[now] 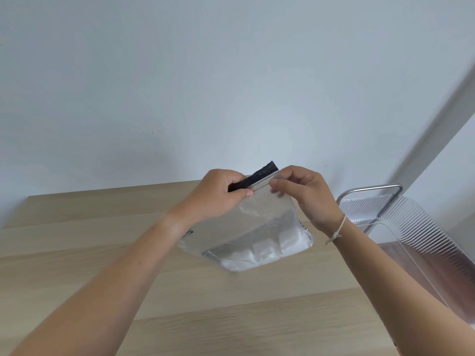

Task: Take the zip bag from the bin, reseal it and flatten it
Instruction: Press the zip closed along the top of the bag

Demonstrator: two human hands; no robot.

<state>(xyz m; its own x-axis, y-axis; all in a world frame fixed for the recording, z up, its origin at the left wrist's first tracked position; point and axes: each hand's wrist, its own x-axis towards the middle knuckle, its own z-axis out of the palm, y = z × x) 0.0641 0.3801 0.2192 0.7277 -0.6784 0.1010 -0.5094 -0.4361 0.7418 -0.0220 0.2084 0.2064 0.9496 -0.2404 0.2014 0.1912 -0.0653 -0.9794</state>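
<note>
A clear zip bag point(253, 227) with a black top strip hangs upright above the wooden table point(77, 253). White cube-like pieces sit at its bottom. My left hand point(221, 194) pinches the left end of the zip strip between thumb and fingers. My right hand point(305, 194) pinches the bag just below the strip's right end. The bag's lower edge rests on or just above the table; I cannot tell which.
A clear ribbed plastic bin point(416, 240) with a metal frame stands to the right of the table, beyond its right edge. A plain white wall rises behind the table's far edge.
</note>
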